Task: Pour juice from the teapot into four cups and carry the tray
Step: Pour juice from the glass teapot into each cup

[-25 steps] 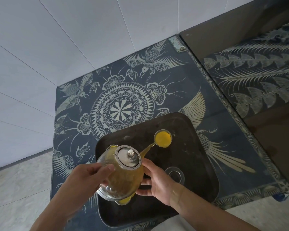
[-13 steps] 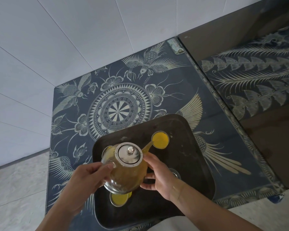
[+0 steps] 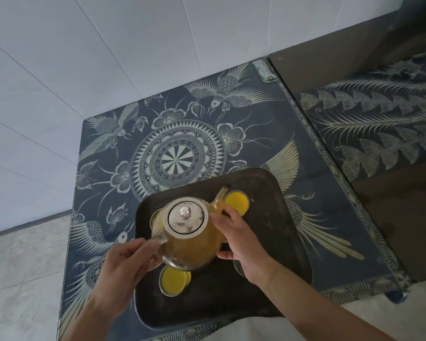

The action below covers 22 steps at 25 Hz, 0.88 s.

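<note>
- Two bare hands hold a glass teapot [image 3: 190,244] above a dark tray [image 3: 280,242] that sits on the blue patterned tabletop [image 3: 158,134]
- the left hand [image 3: 123,269] is closed on the teapot's handle at the near-left side of the pot
- the right hand [image 3: 241,244] is cupped against the right wall of the pot, thumb up near the metal lid [image 3: 186,219] and fingers under the belly
- the teapot is roughly upright, holding cloudy orange-yellow juice, with its spout [image 3: 220,196] pointing away and to the right
- a full cup [image 3: 237,204] of yellow juice stands just beyond the spout; another full cup [image 3: 174,280] shows just below the pot
- a third cup [image 3: 155,217] is mostly hidden behind the pot's left side; a clear glass rim [image 3: 239,267] peeks out under the right hand
- a small label [image 3: 265,71] lies at the far corner of the tabletop; its writing is too small to read
</note>
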Motion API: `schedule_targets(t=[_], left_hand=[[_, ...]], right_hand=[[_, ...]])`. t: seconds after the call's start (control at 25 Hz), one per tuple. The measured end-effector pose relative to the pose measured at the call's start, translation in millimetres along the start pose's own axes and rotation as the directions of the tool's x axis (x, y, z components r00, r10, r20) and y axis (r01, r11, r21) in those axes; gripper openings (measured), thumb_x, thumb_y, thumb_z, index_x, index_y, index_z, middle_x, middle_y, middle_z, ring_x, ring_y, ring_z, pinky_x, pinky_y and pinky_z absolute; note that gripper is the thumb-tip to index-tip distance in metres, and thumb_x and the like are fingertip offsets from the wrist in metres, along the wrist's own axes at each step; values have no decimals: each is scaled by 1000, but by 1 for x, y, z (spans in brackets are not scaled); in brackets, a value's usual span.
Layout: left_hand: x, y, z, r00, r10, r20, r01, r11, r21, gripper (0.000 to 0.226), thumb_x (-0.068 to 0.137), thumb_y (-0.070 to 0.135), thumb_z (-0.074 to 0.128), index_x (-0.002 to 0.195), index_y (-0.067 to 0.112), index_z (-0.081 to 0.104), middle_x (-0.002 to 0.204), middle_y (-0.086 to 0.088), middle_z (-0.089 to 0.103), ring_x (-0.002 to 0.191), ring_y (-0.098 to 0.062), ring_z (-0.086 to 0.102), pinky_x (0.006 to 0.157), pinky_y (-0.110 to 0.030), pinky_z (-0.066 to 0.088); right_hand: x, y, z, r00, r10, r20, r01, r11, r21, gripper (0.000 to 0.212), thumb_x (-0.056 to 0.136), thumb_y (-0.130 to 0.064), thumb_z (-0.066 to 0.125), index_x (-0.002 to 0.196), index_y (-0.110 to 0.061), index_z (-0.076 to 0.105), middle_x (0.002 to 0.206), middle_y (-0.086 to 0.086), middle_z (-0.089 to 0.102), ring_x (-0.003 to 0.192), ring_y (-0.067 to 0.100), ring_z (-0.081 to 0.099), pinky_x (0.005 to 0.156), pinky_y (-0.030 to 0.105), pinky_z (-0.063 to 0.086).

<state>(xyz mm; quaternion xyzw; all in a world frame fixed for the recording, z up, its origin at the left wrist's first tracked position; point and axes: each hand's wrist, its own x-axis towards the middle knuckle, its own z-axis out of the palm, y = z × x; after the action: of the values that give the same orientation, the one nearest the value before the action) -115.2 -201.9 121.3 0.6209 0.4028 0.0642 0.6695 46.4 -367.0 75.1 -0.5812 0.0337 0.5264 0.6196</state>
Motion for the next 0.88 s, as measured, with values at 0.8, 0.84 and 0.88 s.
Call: schedule_targets(t=[0.8,0.84,0.88], left_hand=[[-97,-42,-38,992,119,28,-119,993,-15,44,56,51,81,47,11,64,40,1,34,40,-11,26,57,-35,29],[-103,-44,-39,992,120,34,-119,993,-21,38,60,44,77,46,12,64,40,1,34,40,-10,26,58,-35,30],[-108,-47,-39,992,120,44,-119,993,-26,35,64,37,77,46,12,63,40,1,34,40,-10,26,60,-35,33]], right_hand=[[-86,61,54,987,-148,-66,143,987,-78,59,95,-49,60,150,-42,40,127,-28,60,111,-3,58,83,34,51],[-90,67,55,986,-149,-72,144,986,-80,58,95,-49,60,149,-42,40,127,-28,61,112,-3,58,84,34,51],[-95,72,56,985,-152,-78,146,986,-78,55,95,-49,60,147,-42,42,124,-29,62,111,-2,59,84,35,52]])
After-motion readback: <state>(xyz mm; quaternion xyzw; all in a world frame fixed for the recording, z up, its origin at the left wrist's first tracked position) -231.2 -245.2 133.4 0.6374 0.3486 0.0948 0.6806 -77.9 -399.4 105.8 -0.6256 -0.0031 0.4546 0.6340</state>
